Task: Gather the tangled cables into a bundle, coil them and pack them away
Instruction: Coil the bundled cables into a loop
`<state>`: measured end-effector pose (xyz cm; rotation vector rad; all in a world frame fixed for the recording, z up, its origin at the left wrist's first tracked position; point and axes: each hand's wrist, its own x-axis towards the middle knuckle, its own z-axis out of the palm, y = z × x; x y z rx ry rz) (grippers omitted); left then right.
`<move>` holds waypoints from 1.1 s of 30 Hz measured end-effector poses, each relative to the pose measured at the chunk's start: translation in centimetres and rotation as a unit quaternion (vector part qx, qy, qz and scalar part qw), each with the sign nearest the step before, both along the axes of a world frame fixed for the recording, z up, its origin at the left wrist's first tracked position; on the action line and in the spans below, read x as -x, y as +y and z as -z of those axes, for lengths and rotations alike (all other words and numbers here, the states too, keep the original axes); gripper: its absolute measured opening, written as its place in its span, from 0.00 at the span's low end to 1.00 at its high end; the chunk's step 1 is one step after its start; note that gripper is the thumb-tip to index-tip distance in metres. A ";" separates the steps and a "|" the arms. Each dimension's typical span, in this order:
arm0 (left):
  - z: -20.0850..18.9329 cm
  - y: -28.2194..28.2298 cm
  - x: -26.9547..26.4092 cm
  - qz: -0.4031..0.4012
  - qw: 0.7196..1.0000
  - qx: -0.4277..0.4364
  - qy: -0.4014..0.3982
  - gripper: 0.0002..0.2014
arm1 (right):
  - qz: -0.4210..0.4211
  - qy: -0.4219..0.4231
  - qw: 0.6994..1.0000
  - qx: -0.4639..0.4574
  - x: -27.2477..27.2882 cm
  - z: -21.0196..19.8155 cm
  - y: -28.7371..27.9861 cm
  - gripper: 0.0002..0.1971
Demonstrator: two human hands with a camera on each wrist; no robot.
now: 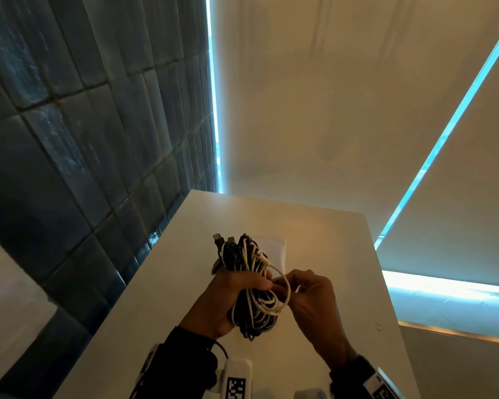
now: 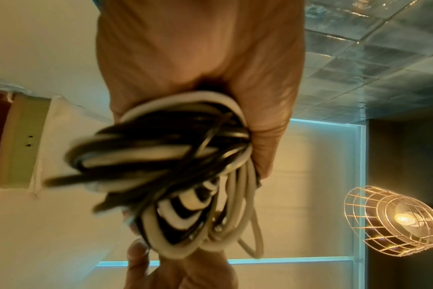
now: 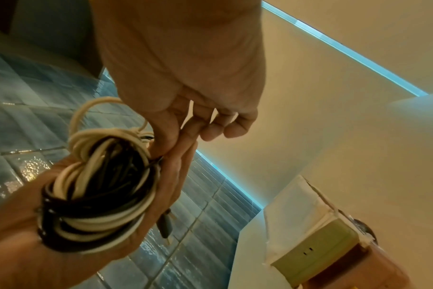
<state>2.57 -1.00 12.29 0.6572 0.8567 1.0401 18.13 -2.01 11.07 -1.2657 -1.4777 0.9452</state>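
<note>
White table (image 1: 314,226) set into a corner: dark tiled wall (image 1: 69,139) on the left, pale roller blinds (image 1: 343,96) behind with blue light leaking at their edges. A white sheet (image 1: 277,249) lies on the table beyond the hands. Wire-caged lamp (image 2: 393,221) lit overhead. A green-and-brown box (image 3: 317,244) sits at the table's edge, well clear of the work.

Cable bundle (image 1: 251,286), black and white strands mixed, held above the table. Long axis runs away from the person, plug ends (image 1: 222,240) at the far end.

Left hand (image 1: 231,295) wrapped tight round the bundle's middle. Right hand (image 1: 314,295): thumb and forefinger pinch a loose white loop (image 1: 284,286) at the bundle's right side; other fingers loosely curled
</note>
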 end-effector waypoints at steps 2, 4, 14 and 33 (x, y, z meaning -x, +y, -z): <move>0.2 -0.2 -0.4 -0.020 1.000 0.019 -0.006 0.08 | 0.017 -0.037 0.999 -0.007 -0.2 1.0 0.1 0.06; 1.0 -0.2 -0.7 -0.043 0.998 0.045 -0.019 0.09 | 0.034 -0.036 0.999 -0.010 -0.1 1.4 0.2 0.09; 0.4 -0.7 -0.6 0.012 1.000 0.011 -0.016 0.11 | -0.070 0.094 0.989 0.096 -1.3 1.1 0.5 0.18; 0.0 -1.1 -0.8 0.010 0.991 -0.112 0.067 0.21 | -0.133 0.192 0.963 0.133 -1.1 -0.2 1.8 0.21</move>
